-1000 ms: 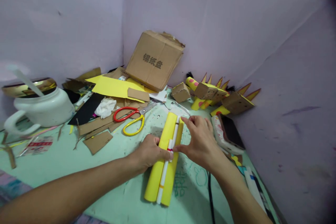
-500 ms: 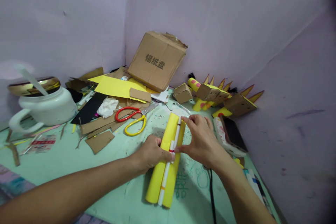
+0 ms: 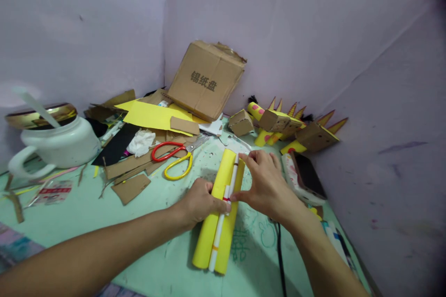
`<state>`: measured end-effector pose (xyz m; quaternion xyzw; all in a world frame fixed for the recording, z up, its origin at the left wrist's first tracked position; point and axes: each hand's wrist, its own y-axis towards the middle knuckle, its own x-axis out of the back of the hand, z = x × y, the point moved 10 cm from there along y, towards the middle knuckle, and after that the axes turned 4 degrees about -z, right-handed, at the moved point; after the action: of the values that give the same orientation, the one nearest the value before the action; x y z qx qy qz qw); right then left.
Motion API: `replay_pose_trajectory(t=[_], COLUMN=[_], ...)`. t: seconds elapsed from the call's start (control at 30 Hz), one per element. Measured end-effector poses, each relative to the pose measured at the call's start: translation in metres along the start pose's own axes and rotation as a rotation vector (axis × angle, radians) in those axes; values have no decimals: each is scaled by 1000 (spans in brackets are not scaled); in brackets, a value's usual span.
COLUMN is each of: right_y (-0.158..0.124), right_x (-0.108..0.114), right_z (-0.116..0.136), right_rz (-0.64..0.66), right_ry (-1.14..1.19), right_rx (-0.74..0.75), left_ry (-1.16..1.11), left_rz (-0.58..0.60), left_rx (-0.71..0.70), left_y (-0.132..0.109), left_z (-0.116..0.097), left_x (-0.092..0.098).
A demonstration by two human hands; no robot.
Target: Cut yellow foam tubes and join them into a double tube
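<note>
A sheet of yellow paper (image 3: 213,232) lies rolled from both sides on the green table (image 3: 87,218), with a thin white stick (image 3: 219,234) lying in the groove between the two rolls. My left hand (image 3: 198,202) grips the left roll, thumb pressed onto the stick. My right hand (image 3: 266,183) holds the right roll, its thumb meeting the left thumb at a red band on the stick and its forefinger pinching the stick's far end.
Red-and-yellow scissors (image 3: 174,160) lie just left of the roll among cardboard scraps. A cardboard box (image 3: 205,79) leans in the corner. Yellow spiked cardboard figures (image 3: 296,127) stand at the right wall, a phone (image 3: 304,176) beside my right hand, a white jug (image 3: 55,141) far left.
Both hands stay pressed on the yellow roll and stick. Only the camera has shifted slightly.
</note>
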<state>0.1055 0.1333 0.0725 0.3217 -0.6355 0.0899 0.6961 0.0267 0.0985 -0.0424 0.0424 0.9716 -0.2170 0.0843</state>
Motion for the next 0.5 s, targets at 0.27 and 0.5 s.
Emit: replay_pose_trajectory(t=[0.27,0.5], right_y=[1,-30], right_x=[-1,7], right_z=[-1,-18], right_rz=[7,-246], right_ry=[15,347], right_rx=[-10,-258], left_ry=[-17,-126], left_rz=[-7,21], left_rx=[6,-28], left_y=[4,3], left_z=[3,-4], left_x=[2,3])
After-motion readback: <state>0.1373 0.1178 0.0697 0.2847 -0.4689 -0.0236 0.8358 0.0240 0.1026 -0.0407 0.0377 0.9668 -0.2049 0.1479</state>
